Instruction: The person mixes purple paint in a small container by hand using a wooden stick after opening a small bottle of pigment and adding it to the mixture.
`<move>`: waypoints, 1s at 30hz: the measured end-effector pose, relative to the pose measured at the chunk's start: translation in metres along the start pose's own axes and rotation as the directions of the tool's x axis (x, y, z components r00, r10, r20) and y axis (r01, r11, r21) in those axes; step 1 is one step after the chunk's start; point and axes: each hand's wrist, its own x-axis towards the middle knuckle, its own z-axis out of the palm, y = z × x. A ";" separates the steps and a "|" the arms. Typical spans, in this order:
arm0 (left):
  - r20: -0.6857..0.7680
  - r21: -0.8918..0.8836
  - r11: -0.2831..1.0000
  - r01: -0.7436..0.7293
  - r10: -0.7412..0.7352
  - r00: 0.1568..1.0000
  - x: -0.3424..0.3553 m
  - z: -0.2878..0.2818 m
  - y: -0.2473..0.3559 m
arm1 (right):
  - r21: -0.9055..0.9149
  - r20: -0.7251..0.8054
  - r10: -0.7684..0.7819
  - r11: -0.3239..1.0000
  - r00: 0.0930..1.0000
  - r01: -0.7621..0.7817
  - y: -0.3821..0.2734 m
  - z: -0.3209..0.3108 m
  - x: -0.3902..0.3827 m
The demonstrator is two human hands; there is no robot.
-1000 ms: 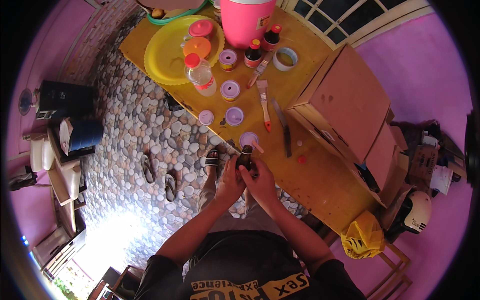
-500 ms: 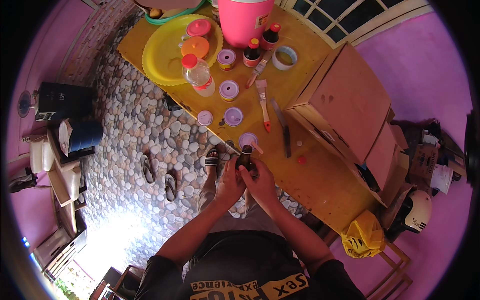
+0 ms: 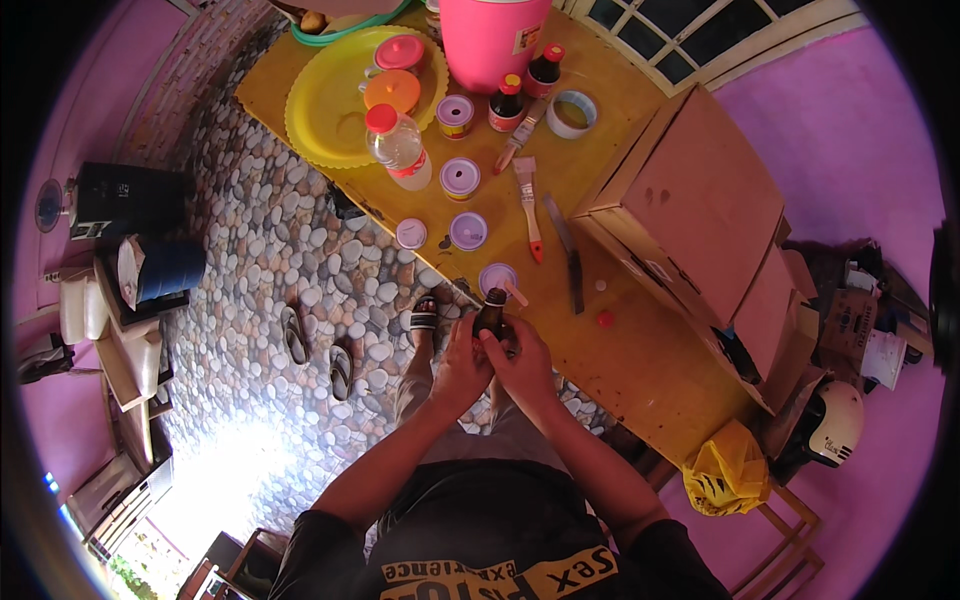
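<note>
Before the lettered shirt, left hand and right hand clasp a dark bottle

1. The left hand and right hand together grip a dark bottle, neck toward 12 o'clock.
2. Measured from it, a purple-topped tub sits just beyond at 12; farther stands a pink jug.
3. At 1: a paintbrush.
4. At 2: a dark strip, then a cardboard box.
5. At 3: a red cap.
6. At 4: a yellow bag.
7. At 8: two slippers.
8. At 11: a yellow tray.
</note>
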 end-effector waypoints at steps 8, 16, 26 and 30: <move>0.011 -0.030 1.000 -0.004 0.005 1.000 -0.001 0.002 -0.008 | -0.038 0.004 -0.046 0.998 0.999 0.046 0.006 -0.001 0.001; 0.009 -0.005 1.000 0.001 -0.001 1.000 0.001 0.000 -0.005 | -0.053 -0.007 -0.047 0.997 0.999 0.047 0.000 -0.002 0.002; 0.009 -0.026 1.000 -0.016 0.017 1.000 0.001 0.001 -0.009 | -0.020 0.026 0.012 1.000 1.000 -0.011 -0.004 -0.003 -0.001; -0.027 -0.053 0.997 -0.058 0.057 0.998 0.002 -0.001 -0.008 | 0.067 0.021 -0.042 0.997 0.999 0.041 0.003 -0.004 -0.004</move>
